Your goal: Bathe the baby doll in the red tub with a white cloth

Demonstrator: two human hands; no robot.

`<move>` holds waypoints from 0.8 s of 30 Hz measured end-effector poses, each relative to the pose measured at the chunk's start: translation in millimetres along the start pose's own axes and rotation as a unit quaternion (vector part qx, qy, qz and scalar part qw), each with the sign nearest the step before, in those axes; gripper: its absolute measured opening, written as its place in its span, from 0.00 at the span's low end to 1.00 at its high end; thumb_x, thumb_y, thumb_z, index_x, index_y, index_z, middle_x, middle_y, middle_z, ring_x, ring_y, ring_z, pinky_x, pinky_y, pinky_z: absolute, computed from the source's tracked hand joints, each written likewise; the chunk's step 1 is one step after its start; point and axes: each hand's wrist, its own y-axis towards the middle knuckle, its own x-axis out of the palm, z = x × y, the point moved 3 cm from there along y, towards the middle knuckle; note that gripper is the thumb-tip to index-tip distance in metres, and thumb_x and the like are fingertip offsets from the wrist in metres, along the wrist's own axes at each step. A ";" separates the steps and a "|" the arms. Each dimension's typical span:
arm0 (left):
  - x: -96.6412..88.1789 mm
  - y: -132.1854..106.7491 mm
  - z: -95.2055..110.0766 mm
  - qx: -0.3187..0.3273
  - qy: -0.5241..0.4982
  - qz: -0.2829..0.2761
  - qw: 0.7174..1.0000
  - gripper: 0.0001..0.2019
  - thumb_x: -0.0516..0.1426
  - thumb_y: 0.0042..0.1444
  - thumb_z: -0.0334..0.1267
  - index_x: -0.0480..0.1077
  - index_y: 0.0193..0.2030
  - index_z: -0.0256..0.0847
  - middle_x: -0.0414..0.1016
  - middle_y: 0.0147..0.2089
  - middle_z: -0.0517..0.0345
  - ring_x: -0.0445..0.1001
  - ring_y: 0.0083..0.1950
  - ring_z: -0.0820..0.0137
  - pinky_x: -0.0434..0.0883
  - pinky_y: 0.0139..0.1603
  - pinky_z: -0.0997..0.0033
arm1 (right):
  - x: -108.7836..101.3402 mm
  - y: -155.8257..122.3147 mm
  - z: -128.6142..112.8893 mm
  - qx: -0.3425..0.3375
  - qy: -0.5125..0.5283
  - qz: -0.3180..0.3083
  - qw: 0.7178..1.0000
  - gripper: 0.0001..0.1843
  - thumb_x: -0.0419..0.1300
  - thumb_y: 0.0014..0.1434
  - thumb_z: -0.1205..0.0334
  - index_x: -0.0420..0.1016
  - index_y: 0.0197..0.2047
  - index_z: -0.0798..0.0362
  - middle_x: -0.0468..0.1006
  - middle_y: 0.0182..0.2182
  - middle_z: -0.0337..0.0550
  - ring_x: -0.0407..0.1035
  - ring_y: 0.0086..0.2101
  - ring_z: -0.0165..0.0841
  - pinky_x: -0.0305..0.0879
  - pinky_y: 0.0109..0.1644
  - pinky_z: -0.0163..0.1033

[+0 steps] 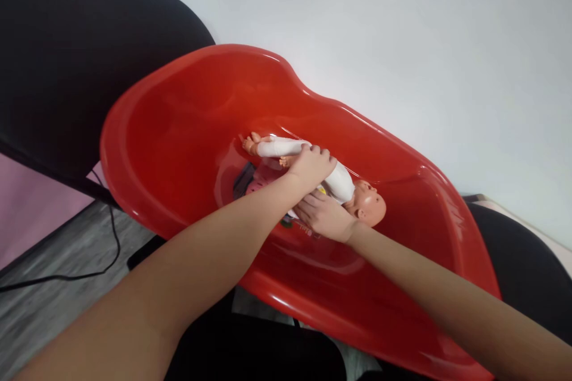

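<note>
A baby doll (364, 202) in white clothes lies on its side in the bottom of a red plastic baby tub (179, 107), bald head to the right, legs to the left. My left hand (313, 166) curls over the doll's middle from above, fingers closed on its white garment. Just below it, my right hand (324, 214) presses against the doll's body near the neck, fingers together on the clothing. Something pink and a small yellow spot show under the doll, partly hidden by my hands.
The tub rests across two black chairs, one at the left (67, 71) and one at the right (527, 250). A black cable (107, 250) trails over the grey floor at lower left. A white wall is behind, and pink fabric (27, 202) is at far left.
</note>
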 end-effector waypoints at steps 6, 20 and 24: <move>0.7 1.7 -2.5 -0.010 -0.010 -0.017 1.000 0.17 0.49 0.73 0.29 0.74 0.61 0.35 0.77 0.59 0.41 0.75 0.59 0.48 0.68 0.56 0.48 | 3.0 -36.9 25.0 0.009 -0.022 -0.044 0.999 0.18 0.54 0.70 0.74 0.83 0.55 0.59 0.83 0.53 0.52 0.74 0.57 0.40 0.71 0.67 0.50; -3.4 1.6 2.1 0.011 -0.023 -0.012 1.000 0.20 0.47 0.72 0.27 0.72 0.64 0.34 0.76 0.61 0.40 0.75 0.60 0.48 0.68 0.57 0.47 | -31.7 -85.0 -2.5 0.041 0.019 -0.053 0.998 0.12 0.59 0.68 0.74 0.84 0.47 0.60 0.83 0.51 0.52 0.73 0.56 0.42 0.69 0.67 0.54; -1.3 2.0 2.4 0.008 -0.018 -0.007 1.000 0.18 0.50 0.71 0.28 0.73 0.62 0.34 0.77 0.60 0.41 0.76 0.59 0.48 0.69 0.55 0.49 | 0.7 -16.8 -7.0 0.061 0.063 -0.031 0.996 0.15 0.56 0.70 0.73 0.83 0.52 0.62 0.82 0.52 0.56 0.74 0.57 0.44 0.68 0.68 0.56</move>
